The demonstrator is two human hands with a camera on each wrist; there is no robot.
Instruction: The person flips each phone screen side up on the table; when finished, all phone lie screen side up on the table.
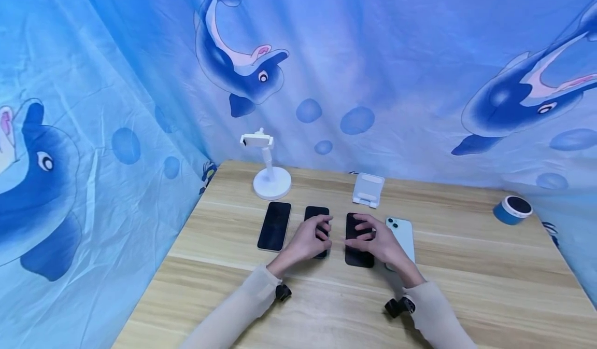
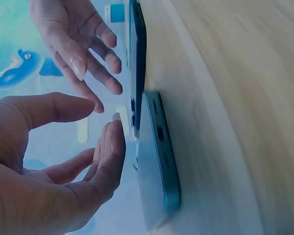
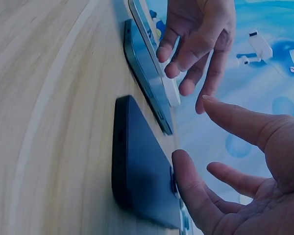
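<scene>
Several smartphones lie in a row on the table. My left hand (image 1: 305, 240) hovers over a phone with a dark screen (image 1: 315, 212), second from the left; its teal edge (image 2: 162, 152) shows in the left wrist view. To the right, my right hand (image 1: 381, 242) is above a dark phone (image 1: 359, 259), whose near end (image 3: 144, 169) fills the lower middle of the right wrist view. Both hands have loosely bent, spread fingers with nothing between them, and they face each other. A white-edged phone (image 1: 274, 226) lies left of them, and a pale green phone (image 1: 403, 235) lies face down, partly behind the right forearm.
A white phone stand with a round base (image 1: 272, 184) stands behind the leftmost phone. Farther right is a small white folding stand (image 1: 368, 189). A blue cylinder with a white rim and dark top (image 1: 512, 210) sits near the table's right edge. A dolphin-print curtain (image 1: 396, 53) hangs behind.
</scene>
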